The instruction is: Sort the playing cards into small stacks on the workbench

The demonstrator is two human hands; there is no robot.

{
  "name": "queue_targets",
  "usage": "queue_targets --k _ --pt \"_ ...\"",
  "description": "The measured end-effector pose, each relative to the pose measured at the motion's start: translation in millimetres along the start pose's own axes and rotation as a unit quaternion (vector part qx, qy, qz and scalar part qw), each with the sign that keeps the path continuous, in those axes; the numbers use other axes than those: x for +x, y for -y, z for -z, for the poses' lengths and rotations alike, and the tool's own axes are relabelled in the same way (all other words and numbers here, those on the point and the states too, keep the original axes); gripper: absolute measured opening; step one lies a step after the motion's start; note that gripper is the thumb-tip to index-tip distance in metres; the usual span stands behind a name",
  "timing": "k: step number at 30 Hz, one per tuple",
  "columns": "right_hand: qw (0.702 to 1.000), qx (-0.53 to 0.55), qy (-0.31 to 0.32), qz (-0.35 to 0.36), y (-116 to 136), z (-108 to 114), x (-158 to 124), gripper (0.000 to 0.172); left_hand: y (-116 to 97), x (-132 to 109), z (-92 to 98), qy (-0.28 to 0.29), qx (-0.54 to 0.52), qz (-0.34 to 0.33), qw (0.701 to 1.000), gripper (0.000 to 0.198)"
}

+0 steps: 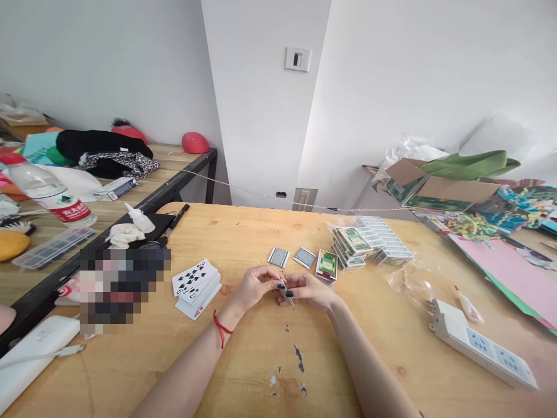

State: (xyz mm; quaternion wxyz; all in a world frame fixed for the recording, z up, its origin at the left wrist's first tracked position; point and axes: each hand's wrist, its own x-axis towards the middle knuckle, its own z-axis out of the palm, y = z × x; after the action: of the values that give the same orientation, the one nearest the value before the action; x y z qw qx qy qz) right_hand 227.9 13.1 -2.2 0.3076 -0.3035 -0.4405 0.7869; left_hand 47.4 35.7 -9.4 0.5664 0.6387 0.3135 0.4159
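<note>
Above the middle of the wooden table, my left hand (257, 285) and my right hand (310, 291) meet around a small packet of playing cards (286, 292), seen nearly edge-on. The fingers of both hands are closed on it, and they hide part of its faces. Just beyond the hands lie a patterned face-down card (278, 257) and another face-down card (304, 258), side by side. A green and yellow card box (326, 265) stands to their right. Left of my left hand, several face-up cards (195, 284) lie in a loose, fanned pile.
Wrapped card boxes (383, 241) are stacked at the back right. A white power strip (483, 342) and a glue tube (469, 305) lie at right. A white power bank (37, 360), a small squeeze bottle (140, 219) and a black marker (179, 216) are at left.
</note>
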Motion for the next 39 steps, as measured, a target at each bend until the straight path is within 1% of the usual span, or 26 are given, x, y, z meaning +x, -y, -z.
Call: queue_targets --k 2,4,5,7,10,12,16,23,26,29,30,33,36,38,39 --pt "0.999 0.043 -0.002 -0.003 -2.6 -2.1 2.0 0.032 0.0 -0.1 -1.6 -0.032 0.005 0.015 0.999 0.022" --pt "0.997 0.074 -0.010 0.007 -5.6 -3.0 4.2 0.031 -0.4 -0.9 -1.6 -0.045 0.043 0.002 0.998 0.028" --pt "0.996 0.083 -0.011 0.013 -6.9 -2.9 5.2 0.032 -0.8 -1.5 -1.2 -0.041 0.071 -0.014 0.997 0.029" --pt "0.995 0.095 -0.017 0.030 -9.2 -1.6 6.6 0.034 -1.7 -3.1 -0.4 -0.015 0.132 -0.056 0.990 0.034" --pt "0.993 0.105 -0.034 0.046 -11.9 1.8 7.3 0.034 -1.4 -5.1 -1.9 0.022 0.208 -0.111 0.972 0.059" --pt "0.993 0.102 -0.044 0.047 -13.2 3.5 7.2 0.032 0.7 -5.7 -4.7 0.028 0.247 -0.134 0.959 0.068" --pt "0.993 0.095 -0.042 0.051 -14.2 1.5 7.0 0.033 6.2 -5.4 -8.6 0.018 0.290 -0.155 0.944 0.065" --pt "0.990 0.094 -0.060 0.088 -15.3 -5.8 10.6 0.032 10.4 -5.7 -10.8 0.011 0.293 -0.176 0.940 0.064" --pt "0.985 0.091 -0.110 0.097 -18.6 -3.3 15.5 0.032 9.8 -6.5 -15.5 0.003 0.256 -0.155 0.954 0.058" --pt "0.974 0.102 -0.162 0.118 -23.1 1.9 20.0 0.029 9.6 -5.9 -18.4 -0.017 0.196 -0.091 0.976 0.044" --pt "0.973 0.103 -0.167 0.121 -24.4 3.6 20.8 0.027 10.0 -5.1 -18.2 -0.028 0.173 -0.064 0.982 0.039" --pt "0.974 0.108 -0.159 0.120 -26.9 7.3 21.1 0.022 12.6 -1.5 -14.4 -0.073 0.107 0.005 0.992 0.029" --pt "0.975 0.127 -0.140 0.115 -27.4 8.3 20.1 0.019 14.8 2.2 -9.0 -0.120 0.061 0.040 0.990 0.027" --pt "0.976 0.133 -0.130 0.111 -27.4 8.2 19.8 0.019 14.7 3.6 -6.7 -0.125 0.017 0.053 0.991 0.026" --pt "0.977 0.131 -0.126 0.110 -27.3 8.2 19.8 0.019 13.9 3.8 -6.0 -0.111 -0.014 0.059 0.992 0.026"
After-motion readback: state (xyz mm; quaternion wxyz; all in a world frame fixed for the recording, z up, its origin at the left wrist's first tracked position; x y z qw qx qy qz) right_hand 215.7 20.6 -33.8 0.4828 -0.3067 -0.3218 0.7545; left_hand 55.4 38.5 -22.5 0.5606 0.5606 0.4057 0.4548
